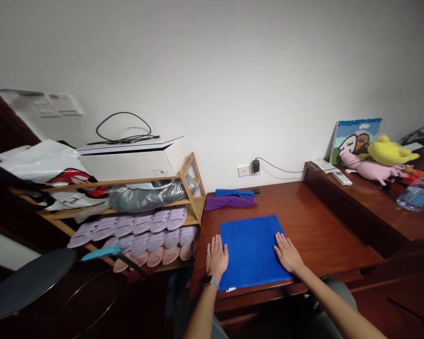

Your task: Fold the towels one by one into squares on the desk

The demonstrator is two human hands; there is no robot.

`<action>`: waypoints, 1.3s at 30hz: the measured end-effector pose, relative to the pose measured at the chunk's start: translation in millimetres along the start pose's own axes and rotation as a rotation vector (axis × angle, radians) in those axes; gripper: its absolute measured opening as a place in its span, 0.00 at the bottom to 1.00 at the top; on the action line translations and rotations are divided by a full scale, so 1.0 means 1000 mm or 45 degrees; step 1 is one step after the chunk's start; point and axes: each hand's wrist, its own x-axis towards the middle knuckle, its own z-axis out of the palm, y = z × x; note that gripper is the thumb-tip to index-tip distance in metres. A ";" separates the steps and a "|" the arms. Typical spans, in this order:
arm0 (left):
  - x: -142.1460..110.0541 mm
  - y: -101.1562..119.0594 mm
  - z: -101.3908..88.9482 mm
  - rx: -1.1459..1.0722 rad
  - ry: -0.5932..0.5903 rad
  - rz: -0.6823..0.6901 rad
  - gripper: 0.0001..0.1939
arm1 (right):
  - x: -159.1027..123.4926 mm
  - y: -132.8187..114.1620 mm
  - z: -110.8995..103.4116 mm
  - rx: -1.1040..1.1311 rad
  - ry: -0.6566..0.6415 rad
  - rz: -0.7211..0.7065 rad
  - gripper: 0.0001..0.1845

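A blue cloth [252,252] is spread flat on the brown wooden desk [325,226], with a small white tag at its near left corner. My left hand [216,258] lies flat at the cloth's left edge, fingers stretched forward; a watch sits on that wrist. At the right edge of the cloth, my right hand [288,253] rests palm down with its fingers extended. Neither hand grips anything. Behind the spread cloth, near the wall, lie a folded purple cloth [229,202] and a folded blue cloth [234,193].
Left of the desk stands a wooden rack [192,188] with several slippers [141,221] and a white box [127,165]. A raised ledge on the right holds a remote [341,177], plush toys [371,169] and a water bottle [417,195]. A black charger [256,165] is plugged into the wall.
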 end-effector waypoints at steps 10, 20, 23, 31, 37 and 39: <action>-0.003 0.013 -0.018 0.049 0.024 0.065 0.32 | -0.001 -0.005 0.002 0.029 -0.006 0.008 0.39; -0.046 0.197 -0.021 -0.286 -0.176 0.641 0.33 | -0.003 -0.001 0.004 0.016 -0.011 -0.075 0.36; -0.053 0.204 -0.005 -0.304 -0.245 0.669 0.34 | -0.002 0.000 0.004 -0.003 -0.019 -0.107 0.36; -0.055 0.064 -0.005 -0.021 -0.113 0.116 0.38 | 0.000 -0.006 0.002 0.082 -0.009 0.013 0.39; -0.068 -0.008 -0.009 0.045 -0.059 0.112 0.38 | 0.002 -0.002 0.005 0.085 0.003 0.005 0.38; -0.071 -0.006 -0.010 0.034 -0.054 0.122 0.40 | 0.002 -0.003 0.003 0.073 0.020 0.001 0.38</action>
